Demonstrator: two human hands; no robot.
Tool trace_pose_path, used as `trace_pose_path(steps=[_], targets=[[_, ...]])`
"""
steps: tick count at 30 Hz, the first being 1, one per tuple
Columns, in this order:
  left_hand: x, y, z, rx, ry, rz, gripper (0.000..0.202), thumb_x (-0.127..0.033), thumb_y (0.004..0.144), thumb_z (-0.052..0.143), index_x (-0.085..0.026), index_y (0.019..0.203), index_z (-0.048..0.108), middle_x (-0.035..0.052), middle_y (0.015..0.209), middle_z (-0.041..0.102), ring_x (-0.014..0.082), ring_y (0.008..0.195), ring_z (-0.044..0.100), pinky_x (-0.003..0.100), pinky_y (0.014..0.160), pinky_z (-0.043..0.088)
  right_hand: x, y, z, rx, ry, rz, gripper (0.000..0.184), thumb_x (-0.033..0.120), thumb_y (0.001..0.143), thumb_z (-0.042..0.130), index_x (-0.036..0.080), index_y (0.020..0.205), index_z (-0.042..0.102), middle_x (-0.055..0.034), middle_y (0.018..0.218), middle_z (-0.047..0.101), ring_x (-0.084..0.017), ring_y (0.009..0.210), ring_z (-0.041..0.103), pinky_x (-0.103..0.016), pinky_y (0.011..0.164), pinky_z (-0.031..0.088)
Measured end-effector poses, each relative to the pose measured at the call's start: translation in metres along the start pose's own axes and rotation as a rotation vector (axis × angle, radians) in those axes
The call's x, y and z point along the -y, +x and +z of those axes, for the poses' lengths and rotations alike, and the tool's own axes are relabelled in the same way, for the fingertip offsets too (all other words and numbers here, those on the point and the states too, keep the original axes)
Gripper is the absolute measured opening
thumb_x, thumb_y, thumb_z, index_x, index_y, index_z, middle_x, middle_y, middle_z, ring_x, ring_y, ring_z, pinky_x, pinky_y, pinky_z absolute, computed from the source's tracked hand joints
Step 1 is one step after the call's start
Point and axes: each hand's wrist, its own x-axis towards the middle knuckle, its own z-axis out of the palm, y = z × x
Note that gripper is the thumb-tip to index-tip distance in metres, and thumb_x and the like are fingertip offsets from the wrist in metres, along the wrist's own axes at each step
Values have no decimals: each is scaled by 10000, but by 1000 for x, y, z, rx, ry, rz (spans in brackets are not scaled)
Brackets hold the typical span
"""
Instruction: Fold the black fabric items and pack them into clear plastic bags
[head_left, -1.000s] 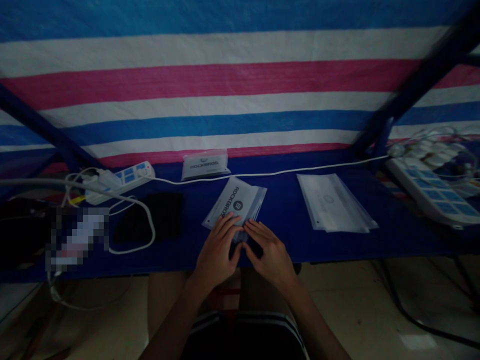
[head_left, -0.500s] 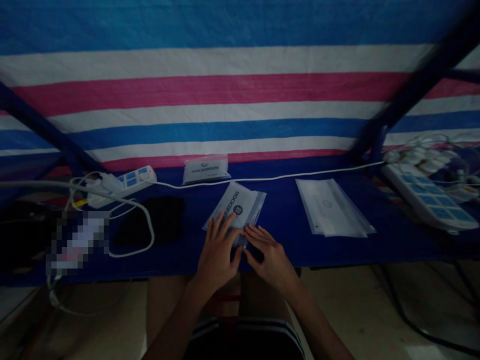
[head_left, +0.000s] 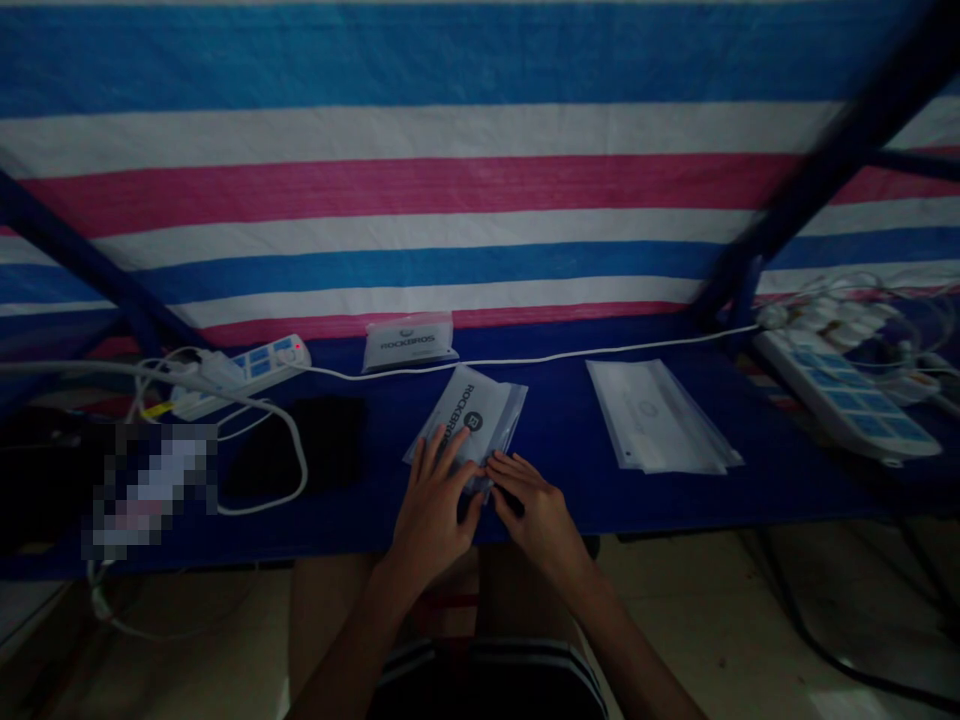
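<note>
A translucent plastic zip bag [head_left: 491, 395] printed ROCKBROS lies slanted on the blue table in front of me. Stretched flat across its lower left part, my left hand [head_left: 431, 505] has its fingers apart. My right hand [head_left: 544, 515] has its fingers bent at the bag's near right edge, thumb and fingertips close together on it. Both hands cover the bag's near end. Another ROCKBROS bag [head_left: 409, 342], looking filled, rests at the back by the striped sheet. To the right are several flat, overlapping zip bags [head_left: 652, 415].
A white power strip [head_left: 262, 372] with cables sits at the left, beside dark folded cloth [head_left: 322, 440]. A white cord [head_left: 555, 357] crosses the table behind the bags. At the right is a larger power strip [head_left: 847, 400] with plugs. Blue frame bars [head_left: 795, 190] slant at both sides.
My right thumb has shifted slightly at the bag's near edge. My left hand stays spread on the bag. The whole view has moved a little.
</note>
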Motion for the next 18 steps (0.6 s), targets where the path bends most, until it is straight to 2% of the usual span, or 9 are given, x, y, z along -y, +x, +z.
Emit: trace_pose_path(steps=[5,8,13,18], targets=[[-1,1,-2,16,6,-4,282,-202,981,588,-247,1256,632,64,1712,354,360,1627,181,702,1288,225,2,0,2,-49,14,18,343,124,976,566,205,1230,781,-119,1264,776,-274,1271,699,-558,1151,536],[0,1,-1,23,12,-2,287,-201,975,595,-240,1258,629,68,1715,347,359,1630,174,695,1293,217,4,0,1,-50,8,26,350,123,974,562,213,1238,772,-112,1297,762,-263,1300,679,-542,1168,524],[0,-1,-1,17,-4,11,245,-192,964,604,-236,1205,627,66,1706,365,358,1628,179,704,1292,216,9,-1,-1,-11,-60,58,410,154,958,576,178,1342,717,-139,1458,661,-296,1443,552,-549,1183,509],[-1,-1,-1,6,-20,10,183,-182,969,588,-234,1139,632,58,1691,391,353,1625,193,705,1297,203,12,-2,-3,4,-108,44,466,157,955,569,151,1409,673,-152,1507,618,-323,1525,438,-590,1218,453]])
